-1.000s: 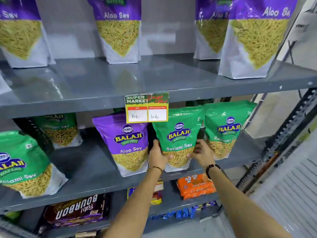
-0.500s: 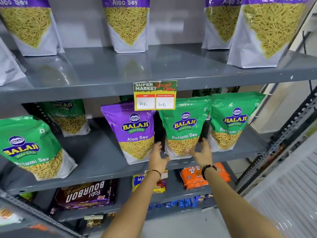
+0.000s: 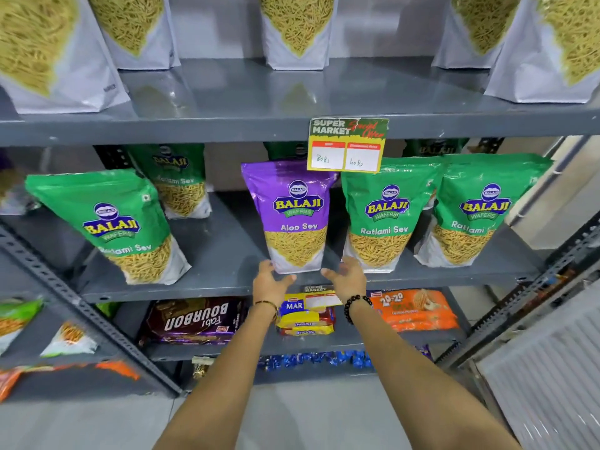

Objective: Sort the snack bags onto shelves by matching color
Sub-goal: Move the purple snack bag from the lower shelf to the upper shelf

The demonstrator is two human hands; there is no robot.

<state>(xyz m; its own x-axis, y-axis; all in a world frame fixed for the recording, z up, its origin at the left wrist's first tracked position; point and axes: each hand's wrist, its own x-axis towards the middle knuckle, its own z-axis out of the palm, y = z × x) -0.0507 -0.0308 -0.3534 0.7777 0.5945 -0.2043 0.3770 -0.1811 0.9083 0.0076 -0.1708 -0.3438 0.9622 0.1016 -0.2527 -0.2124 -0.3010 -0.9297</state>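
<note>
A: At 12 o'clock on the middle shelf (image 3: 227,248), both hands just shifted off the green bag (image 3: 386,219) to the purple bag (image 3: 297,219).

B: Yep, left hand (image 3: 269,282) and right hand (image 3: 347,277) open, flanking its base. It belongs with the purples above.

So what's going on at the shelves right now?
A person is sorting snack bags by color. Both hands, left hand and right hand, are open at the base of the purple Aloo Sev bag, which stands on the middle shelf among green Ratlami Sev bags. It is not gripped yet. The upper shelf holds more bags, tops out of frame.
</note>
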